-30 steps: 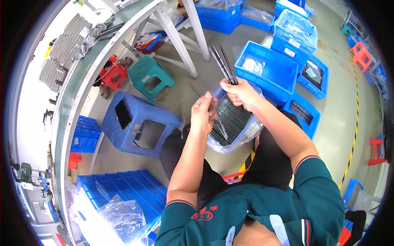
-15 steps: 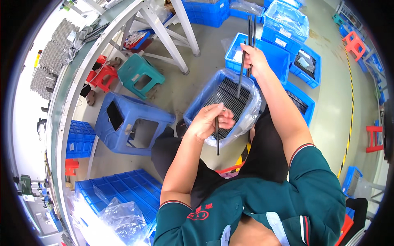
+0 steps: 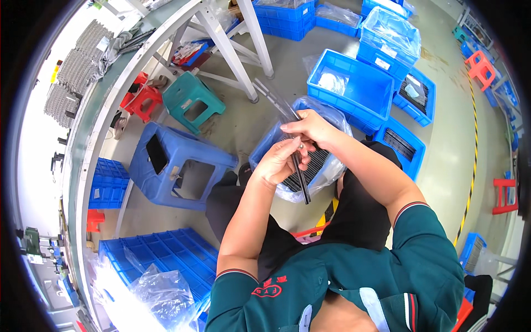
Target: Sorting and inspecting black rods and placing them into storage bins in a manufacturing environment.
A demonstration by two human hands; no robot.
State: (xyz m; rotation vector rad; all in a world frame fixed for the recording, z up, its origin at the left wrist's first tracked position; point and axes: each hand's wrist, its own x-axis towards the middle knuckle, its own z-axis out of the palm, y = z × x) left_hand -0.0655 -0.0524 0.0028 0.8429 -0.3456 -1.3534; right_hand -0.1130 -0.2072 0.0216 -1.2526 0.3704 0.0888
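Observation:
In front of me both hands are close together over a blue bin (image 3: 257,152) lined with clear plastic. Rows of thin black rods (image 3: 317,164) fill it. My right hand (image 3: 312,128) grips a small bunch of similar rods (image 3: 276,98), whose upper ends slant up to the left and are smeared by motion. Just below it, my left hand (image 3: 281,161) is closed around black rods (image 3: 302,187) that stick out downward beneath its fingers. The fingers overlap, so I cannot tell how many rods each hand has.
An open blue crate (image 3: 362,91) stands beyond the bin, with crates of black rods (image 3: 406,145) to its right. At left are a blue stool (image 3: 166,182) bearing a phone (image 3: 156,154), a green stool (image 3: 193,94) and a white-framed table (image 3: 113,99).
My right hand has come down and left toward my left hand, and its bunch of rods has tipped from upright to a leftward slant. My left hand stays in nearly the same place.

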